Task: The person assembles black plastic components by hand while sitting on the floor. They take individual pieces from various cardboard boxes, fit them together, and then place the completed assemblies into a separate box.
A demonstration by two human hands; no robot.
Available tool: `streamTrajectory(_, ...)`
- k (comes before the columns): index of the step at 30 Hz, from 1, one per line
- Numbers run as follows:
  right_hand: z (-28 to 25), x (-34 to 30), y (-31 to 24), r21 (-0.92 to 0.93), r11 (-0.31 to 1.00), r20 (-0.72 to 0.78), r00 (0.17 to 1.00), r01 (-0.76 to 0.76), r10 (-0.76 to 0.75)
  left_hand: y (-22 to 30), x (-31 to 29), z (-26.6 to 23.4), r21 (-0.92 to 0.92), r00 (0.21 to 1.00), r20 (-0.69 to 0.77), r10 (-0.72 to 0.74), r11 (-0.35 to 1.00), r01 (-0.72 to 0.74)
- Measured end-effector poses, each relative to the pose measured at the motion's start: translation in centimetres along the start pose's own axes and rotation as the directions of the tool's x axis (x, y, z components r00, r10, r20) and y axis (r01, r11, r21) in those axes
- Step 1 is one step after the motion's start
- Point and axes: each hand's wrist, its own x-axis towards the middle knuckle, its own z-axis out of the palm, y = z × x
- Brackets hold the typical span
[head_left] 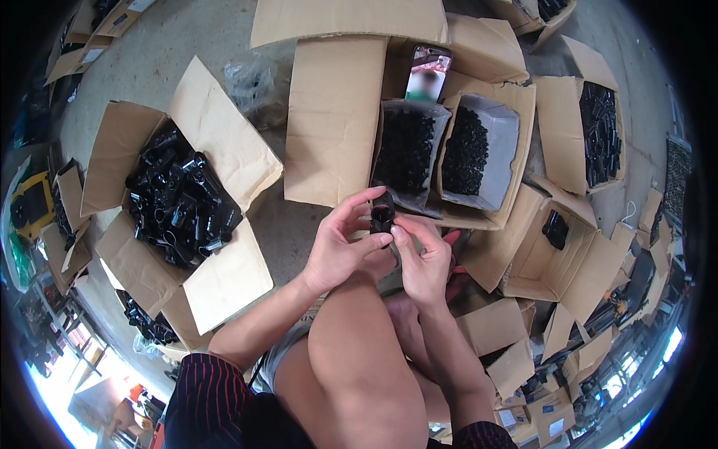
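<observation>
My left hand (340, 243) and my right hand (422, 258) meet above my bent knee, both pinching one small black tubular part (382, 216). The left fingers curl over its top and left side. The right thumb and forefinger press on its lower right. Just beyond the hands stand two small boxes of little black pieces: a dark-lined one (404, 153) and a white-walled one (505, 142).
A big open carton (120, 142) of black pipe fittings lies to the left. A phone (428, 72) leans on cardboard at the back. More cartons with black parts stand at right (561, 120) and lower right (538, 254), on a concrete floor.
</observation>
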Motion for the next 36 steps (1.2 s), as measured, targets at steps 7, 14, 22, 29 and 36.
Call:
streamTrajectory(7, 0.8, -0.3, 0.0, 0.461, 0.818, 0.064, 0.932, -0.344, 0.356, 1.1, 0.4, 1.9, 0.767, 0.94, 0.064, 0.336, 0.585, -0.262)
streamTrajectory(14, -1.7, 2.0, 0.2, 0.51, 0.813, 0.056, 0.954, -0.281, 0.295, 1.2, 2.2, 0.8, 0.172, 0.949, 0.233, -0.211, 0.97, 0.173)
streamTrajectory(22, -6.0, 6.9, 1.3, -0.143, 0.983, 0.084, 0.989, -0.111, 0.124, 0.6, 1.5, -0.2, -0.059, 0.938, 0.082, -0.336, 0.938, 0.341)
streamTrajectory(29, -10.1, 15.8, 8.8, -0.691, 0.722, -0.104, 0.991, -0.013, -0.082, 0.2, 1.7, 0.0, -0.078, 0.94, -0.011, -0.341, 0.938, 0.339)
streamTrajectory(36, -9.1, 17.1, 9.6, -0.824, 0.554, 0.022, 0.984, 0.118, -0.177, 1.0, 1.7, 0.3, -0.068, 0.95, -0.027, -0.312, 0.948, 0.31)
